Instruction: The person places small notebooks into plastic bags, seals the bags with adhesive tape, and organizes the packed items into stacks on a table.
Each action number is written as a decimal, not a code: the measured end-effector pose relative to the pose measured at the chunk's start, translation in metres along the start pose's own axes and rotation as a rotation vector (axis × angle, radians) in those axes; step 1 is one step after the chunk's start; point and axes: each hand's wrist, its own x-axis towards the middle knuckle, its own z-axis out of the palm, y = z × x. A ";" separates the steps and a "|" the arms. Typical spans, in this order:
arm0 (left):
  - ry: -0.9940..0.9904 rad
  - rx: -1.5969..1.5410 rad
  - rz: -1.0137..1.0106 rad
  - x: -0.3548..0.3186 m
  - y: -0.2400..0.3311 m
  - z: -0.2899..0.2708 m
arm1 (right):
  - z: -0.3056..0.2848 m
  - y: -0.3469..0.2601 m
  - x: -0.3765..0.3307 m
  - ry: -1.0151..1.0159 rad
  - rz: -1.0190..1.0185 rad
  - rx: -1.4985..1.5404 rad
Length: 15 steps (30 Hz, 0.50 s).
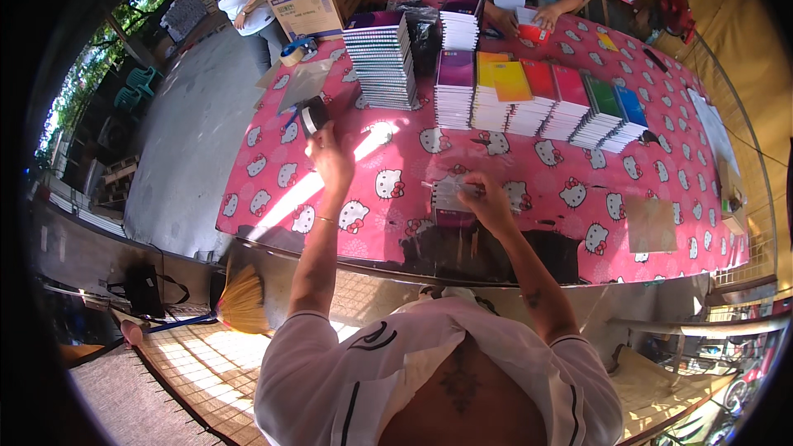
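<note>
My left hand [330, 155] is raised over the left part of the table, fingers closed on a black, rounded object with a pale band [313, 116]; its exact kind is unclear. Nearer the front edge, my right hand [487, 201] has bent fingers at the right side of a small spiral-bound notebook stack [447, 195]. Shiny clear plastic seems to lie over this stack, and the fingers pinch at it. A dark purple cover edge [454, 218] shows on the stack's near side.
Beyond my hands stand tall notebook stacks [382, 62] and a row of coloured ones [552, 99]. A cardboard box [318, 7] and tape roll [292, 53] are far left. Across the table a co-worker's hands [537, 21] handle a red-covered item; another person stands left.
</note>
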 end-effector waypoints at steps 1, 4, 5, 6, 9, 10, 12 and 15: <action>-0.074 0.140 -0.231 -0.003 -0.063 0.000 | 0.007 -0.004 0.000 -0.017 0.007 0.024; -0.306 -0.693 -1.000 -0.011 -0.137 0.000 | 0.011 -0.004 0.000 0.040 -0.058 -0.060; -0.214 -0.814 -1.021 -0.013 -0.145 0.005 | 0.012 -0.005 -0.002 0.065 -0.103 -0.107; -0.161 -0.840 -0.964 -0.012 -0.152 0.009 | 0.015 -0.008 -0.004 0.059 -0.150 -0.090; -0.159 -0.833 -1.023 0.004 -0.144 0.028 | 0.009 -0.009 -0.009 0.030 -0.235 -0.099; -0.202 -0.819 -1.067 0.011 -0.138 0.034 | 0.005 -0.007 -0.009 0.012 -0.233 -0.124; -0.189 -0.746 -0.958 0.011 -0.148 0.038 | 0.007 -0.010 -0.008 -0.016 -0.229 -0.127; 0.110 -0.881 -0.773 -0.004 -0.156 0.053 | 0.013 -0.018 -0.009 -0.032 -0.175 -0.115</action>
